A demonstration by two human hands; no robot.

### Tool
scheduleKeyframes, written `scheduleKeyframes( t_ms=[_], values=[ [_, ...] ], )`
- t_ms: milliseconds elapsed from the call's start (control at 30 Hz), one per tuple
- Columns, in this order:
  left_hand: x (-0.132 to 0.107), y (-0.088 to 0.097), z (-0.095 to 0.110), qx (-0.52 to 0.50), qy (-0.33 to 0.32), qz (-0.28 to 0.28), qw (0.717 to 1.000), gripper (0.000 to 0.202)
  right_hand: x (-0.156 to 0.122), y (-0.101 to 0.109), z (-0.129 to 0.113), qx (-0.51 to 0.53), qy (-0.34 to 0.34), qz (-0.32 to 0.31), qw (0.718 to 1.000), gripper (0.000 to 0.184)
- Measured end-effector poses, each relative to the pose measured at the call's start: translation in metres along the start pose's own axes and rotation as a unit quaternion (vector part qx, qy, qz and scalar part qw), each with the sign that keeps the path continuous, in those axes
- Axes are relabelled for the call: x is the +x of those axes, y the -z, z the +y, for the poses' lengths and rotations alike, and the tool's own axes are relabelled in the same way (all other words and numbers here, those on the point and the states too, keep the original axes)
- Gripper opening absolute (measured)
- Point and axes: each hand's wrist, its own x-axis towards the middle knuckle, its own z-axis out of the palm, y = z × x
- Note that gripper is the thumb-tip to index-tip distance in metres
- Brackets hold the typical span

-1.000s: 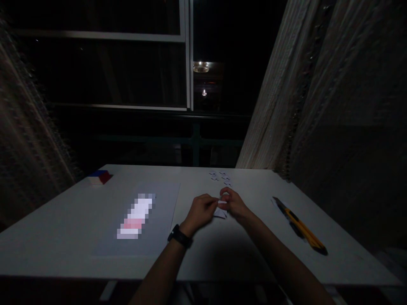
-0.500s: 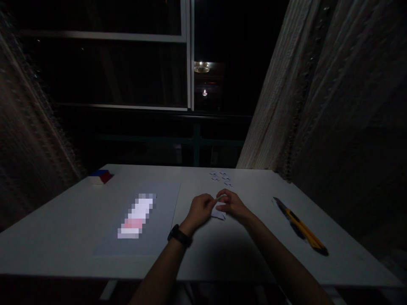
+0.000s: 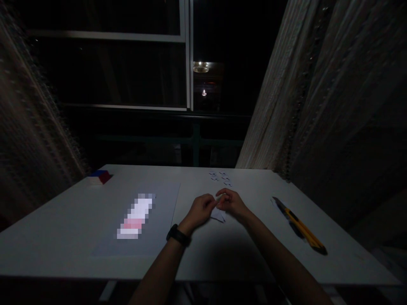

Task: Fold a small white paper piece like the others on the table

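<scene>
The left hand [image 3: 201, 209] and the right hand [image 3: 231, 202] met over the white table [image 3: 63, 224], both pinching one small folded paper [image 3: 218, 215] between their fingertips.

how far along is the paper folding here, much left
Done: a few small paper pieces lie grouped at the table's far edge. In hand: left hand and right hand pinch one paper scrap together. Left: the big sheet beside them looks whole, so probably plenty; the knife lies untouched.
</scene>
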Motion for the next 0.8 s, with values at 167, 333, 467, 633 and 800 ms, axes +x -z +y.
scheduleKeyframes(
  t_ms=[167,333,467,633,800],
  values=[
    [-0.0003,-0.0017,0.0,-0.01,-0.005,-0.009,1.0,0.027,0.0012,-0.0001,0.002,0.02,-0.016,0.024,0.999,0.035],
    [0.0011,-0.0018,0.0,0.006,0.008,0.009,1.0,0.026,0.0003,0.0015,-0.002,0.015,-0.003,0.01,1.0,0.04],
    [0.0015,-0.0024,0.0006,0.017,0.019,0.011,1.0,0.026,0.0006,0.0036,0.0,-0.04,0.014,-0.022,0.999,0.041],
    [0.001,-0.0031,0.0033,0.013,0.01,0.005,1.0,0.027,0.0027,0.0027,0.0066,-0.045,-0.004,0.012,0.999,0.038],
    [0.0036,-0.0028,-0.0057,-0.009,0.068,0.095,0.993,0.034,0.0008,-0.0022,0.0007,-0.013,0.028,0.022,0.999,0.05]
  ],
)
